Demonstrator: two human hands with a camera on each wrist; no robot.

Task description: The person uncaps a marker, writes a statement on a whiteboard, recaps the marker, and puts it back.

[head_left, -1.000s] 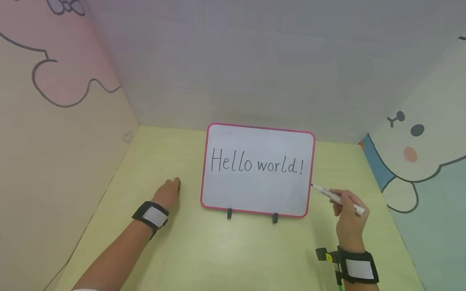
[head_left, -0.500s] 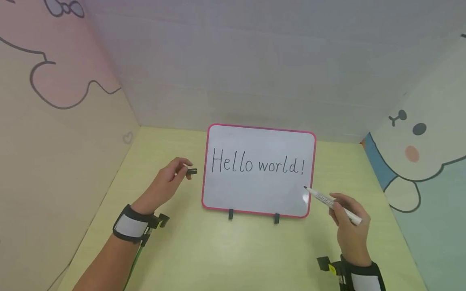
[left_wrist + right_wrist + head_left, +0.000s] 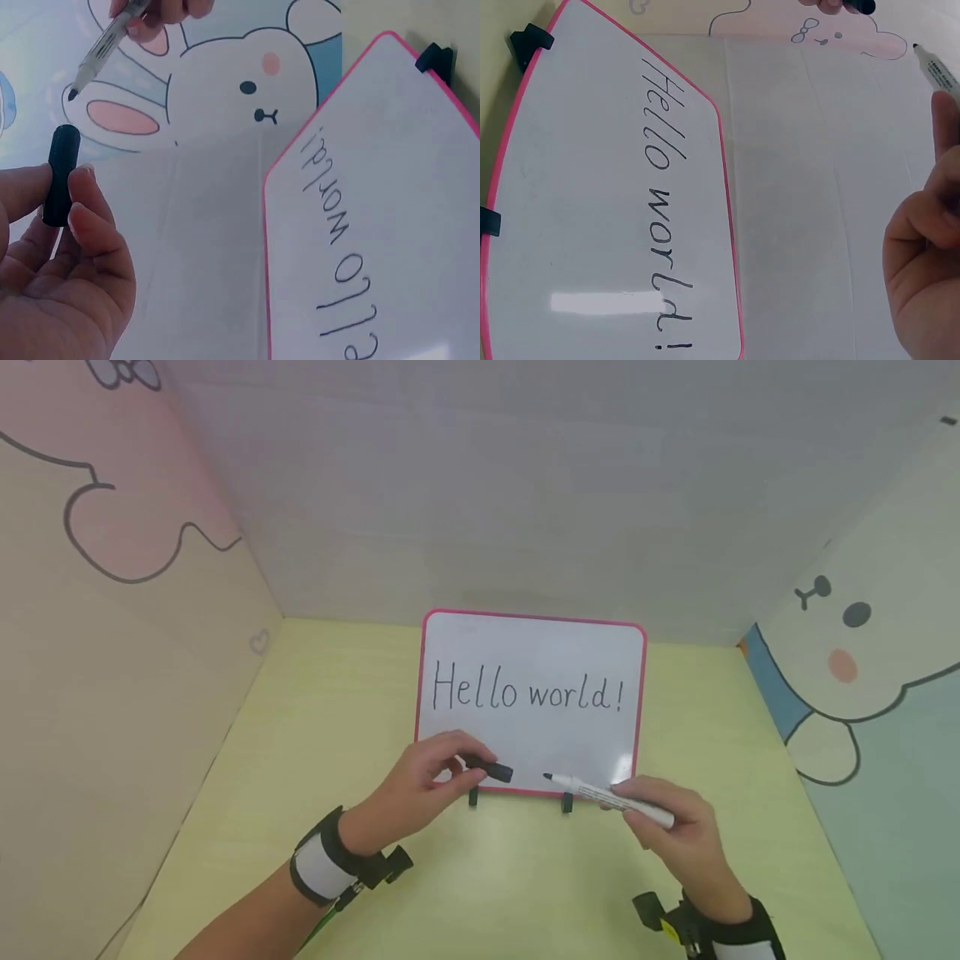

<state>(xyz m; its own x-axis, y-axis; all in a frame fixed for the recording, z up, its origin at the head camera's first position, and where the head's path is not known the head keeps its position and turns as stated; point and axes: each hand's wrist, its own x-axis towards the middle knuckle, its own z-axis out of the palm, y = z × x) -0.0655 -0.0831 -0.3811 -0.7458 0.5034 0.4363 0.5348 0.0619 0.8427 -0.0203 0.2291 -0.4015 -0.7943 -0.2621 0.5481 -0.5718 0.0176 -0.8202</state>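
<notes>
My left hand pinches a black marker cap between thumb and fingers; in the left wrist view the cap stands nearly upright in the grip. My right hand holds a white marker, its dark tip bare and pointing left at the cap. A short gap separates tip and cap. Behind them stands a pink-framed whiteboard with "Hello world!" written on it in black. The left hand covers the board's lower left corner in the head view.
The board stands on two small black feet on a pale yellow table. A grey-white wall rises at the back, with cartoon-printed walls at left and right. Each wrist wears a black strap with a small camera.
The left hand has moved from the table's left side to the board's lower front, bringing the cap. The right hand has moved left and down with the marker, tip toward the cap.
</notes>
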